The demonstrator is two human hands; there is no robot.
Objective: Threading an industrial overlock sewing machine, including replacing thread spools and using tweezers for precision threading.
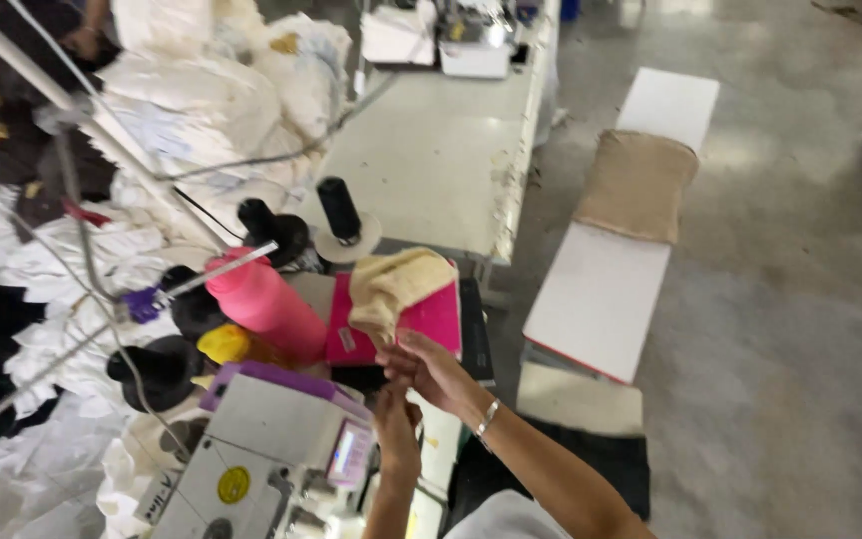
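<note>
Nearest, the left hand (398, 427) rises beside the grey sewing machine with a small lit screen (281, 454), fingers curled upward; whether it pinches anything I cannot tell. Just above it, touching, the right hand (429, 366), a thin bracelet at its wrist, pinches the lower edge of a soft pale-yellow folded cloth (396, 284), probably to lift it off the flat pink rectangular folder (429, 321) it droops over. The cloth looks thick, rumpled and fuzzy. Beside the folder lies a pink cylindrical bottle (266, 304). Farther off stands a black thread cone (339, 210) on the pale surface (441, 160), with white fabric heaps (202, 90) beyond.
</note>
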